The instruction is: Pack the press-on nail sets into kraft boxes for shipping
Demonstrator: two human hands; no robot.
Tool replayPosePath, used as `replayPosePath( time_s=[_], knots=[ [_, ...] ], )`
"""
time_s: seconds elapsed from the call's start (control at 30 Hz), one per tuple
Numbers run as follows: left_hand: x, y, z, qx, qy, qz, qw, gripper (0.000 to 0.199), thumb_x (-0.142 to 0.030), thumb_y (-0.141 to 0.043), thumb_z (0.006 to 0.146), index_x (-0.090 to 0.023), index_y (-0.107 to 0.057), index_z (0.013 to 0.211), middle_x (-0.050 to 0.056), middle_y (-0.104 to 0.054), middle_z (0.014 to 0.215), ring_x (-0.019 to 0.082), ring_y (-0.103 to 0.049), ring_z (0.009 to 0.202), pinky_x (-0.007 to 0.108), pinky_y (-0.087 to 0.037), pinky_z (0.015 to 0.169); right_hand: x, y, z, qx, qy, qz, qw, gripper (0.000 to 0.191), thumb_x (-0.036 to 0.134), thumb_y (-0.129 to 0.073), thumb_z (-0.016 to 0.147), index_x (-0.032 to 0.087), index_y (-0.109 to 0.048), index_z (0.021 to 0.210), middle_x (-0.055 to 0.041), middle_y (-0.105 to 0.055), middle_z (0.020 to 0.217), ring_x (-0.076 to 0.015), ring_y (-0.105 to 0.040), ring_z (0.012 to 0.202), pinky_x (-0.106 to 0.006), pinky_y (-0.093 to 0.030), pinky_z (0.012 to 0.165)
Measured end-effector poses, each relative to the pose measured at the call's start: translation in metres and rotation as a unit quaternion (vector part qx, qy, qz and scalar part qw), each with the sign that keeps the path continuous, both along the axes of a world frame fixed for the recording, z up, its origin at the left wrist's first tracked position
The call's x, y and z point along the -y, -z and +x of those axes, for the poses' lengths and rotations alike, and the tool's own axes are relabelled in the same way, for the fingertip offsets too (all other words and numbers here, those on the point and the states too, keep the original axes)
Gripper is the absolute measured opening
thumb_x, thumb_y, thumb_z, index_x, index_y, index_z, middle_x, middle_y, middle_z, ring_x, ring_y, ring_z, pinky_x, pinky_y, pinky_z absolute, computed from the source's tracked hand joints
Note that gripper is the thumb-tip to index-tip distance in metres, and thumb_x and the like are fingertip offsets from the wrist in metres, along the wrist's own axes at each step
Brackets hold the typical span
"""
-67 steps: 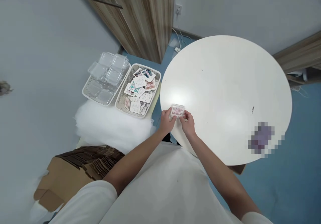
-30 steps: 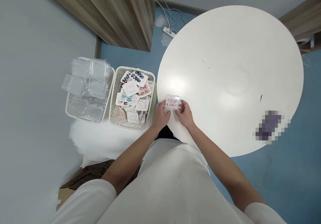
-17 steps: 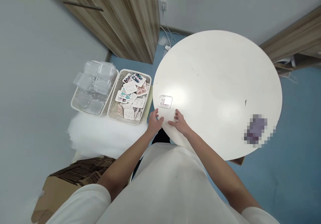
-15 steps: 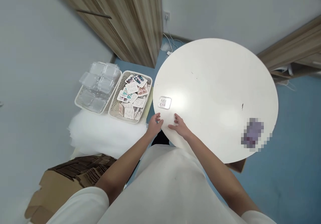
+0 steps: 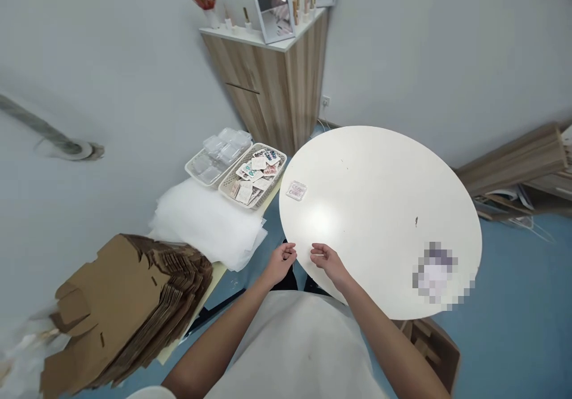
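My left hand (image 5: 281,263) hovers at the near left edge of the round white table (image 5: 379,208). Its fingers are loosely bent and apart, with nothing visible in them. Opposite it, across a small gap, my right hand (image 5: 330,263) is over the table's near edge, fingers extended and holding nothing. Beyond both hands, a small transparent plastic case (image 5: 296,190) lies flat near the table's left edge. Small pinkish pieces show inside it. Neither hand touches the case.
Left of the table stand a basket of cards (image 5: 252,175) and a basket of transparent boxes (image 5: 218,155). White packing sheets (image 5: 208,220) and stacked flat cardboard (image 5: 129,298) lie nearer. A blurred-out item (image 5: 433,271) is at the table's right. A wooden cabinet (image 5: 268,89) stands behind.
The view has tilted up, bringing the cabinet top into sight. My hands have drawn back from the case toward the table's near edge. The case remains on the table.
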State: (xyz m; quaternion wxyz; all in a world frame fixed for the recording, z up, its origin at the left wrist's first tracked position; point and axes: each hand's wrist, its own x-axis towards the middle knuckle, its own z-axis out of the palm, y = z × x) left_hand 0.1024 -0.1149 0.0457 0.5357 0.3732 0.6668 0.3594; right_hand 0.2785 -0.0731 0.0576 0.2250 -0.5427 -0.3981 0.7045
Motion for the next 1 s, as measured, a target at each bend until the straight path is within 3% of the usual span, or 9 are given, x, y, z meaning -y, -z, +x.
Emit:
replayPosePath(
  time_s=[0.13, 0.37, 0.53, 0.67, 0.83, 1.0],
  knots=[
    [0.03, -0.004, -0.019, -0.026, -0.076, -0.01, 0.997, 0.033, -0.035, -0.056, 0.071, -0.016, -0.056, 0.098, 0.005, -0.06, 0.086, 0.013, -0.058, 0.072, 0.03, -0.046, 0.073, 0.012, 0.001, -0.017, -0.009, -0.058, 0.004, 0.998, 0.04, 0.036, -0.065, 0.061, 0.023, -0.06, 0.098, -0.006, -0.06, 0.097, -0.0168, -0.058, 0.08, -0.035, -0.046, 0.074],
    [0.074, -0.005, -0.073, -0.049, -0.188, 0.018, 0.981, 0.036, -0.037, -0.059, 0.067, -0.014, -0.057, 0.096, 0.005, -0.06, 0.084, 0.013, -0.057, 0.068, 0.031, -0.046, 0.07, 0.017, -0.005, -0.068, -0.01, -0.157, 0.036, 0.987, 0.039, 0.039, -0.063, 0.063, 0.023, -0.059, 0.098, -0.0056, -0.06, 0.097, -0.0176, -0.057, 0.082, -0.035, -0.045, 0.074],
    [0.099, -0.005, -0.105, -0.059, -0.216, 0.033, 0.974, 0.035, -0.036, -0.059, 0.066, -0.016, -0.058, 0.095, 0.005, -0.06, 0.085, 0.014, -0.056, 0.071, 0.029, -0.045, 0.069, 0.018, -0.002, -0.119, 0.012, -0.201, 0.05, 0.978, 0.042, 0.042, -0.063, 0.062, 0.021, -0.058, 0.098, -0.0052, -0.06, 0.094, -0.0172, -0.057, 0.08, -0.032, -0.046, 0.069],
    [0.117, -0.001, -0.126, -0.052, -0.212, 0.043, 0.975, 0.032, -0.031, -0.057, 0.067, -0.016, -0.057, 0.095, 0.006, -0.059, 0.09, 0.014, -0.056, 0.073, 0.029, -0.044, 0.07, 0.023, -0.001, -0.163, 0.031, -0.232, 0.065, 0.97, 0.044, 0.044, -0.063, 0.063, 0.02, -0.058, 0.1, -0.0069, -0.06, 0.1, -0.0194, -0.055, 0.092, -0.031, -0.044, 0.075],
    [0.12, -0.008, -0.144, -0.04, -0.222, 0.037, 0.974, 0.039, -0.029, -0.056, 0.07, -0.016, -0.051, 0.106, 0.008, -0.056, 0.096, 0.015, -0.056, 0.076, 0.032, -0.045, 0.074, 0.03, -0.005, -0.199, 0.064, -0.252, 0.073, 0.963, 0.047, 0.047, -0.062, 0.063, 0.02, -0.058, 0.102, -0.009, -0.055, 0.112, -0.0228, -0.05, 0.103, -0.033, -0.042, 0.081],
    [0.093, -0.024, -0.153, -0.009, -0.212, 0.04, 0.976, 0.058, -0.034, -0.06, 0.069, -0.022, -0.039, 0.121, 0.012, -0.046, 0.118, 0.02, -0.052, 0.096, 0.034, -0.043, 0.079, 0.012, -0.002, -0.218, 0.088, -0.273, 0.077, 0.955, 0.05, 0.05, -0.061, 0.063, 0.022, -0.056, 0.105, -0.0086, -0.053, 0.116, -0.0236, -0.048, 0.107, -0.035, -0.04, 0.086]
  ],
)
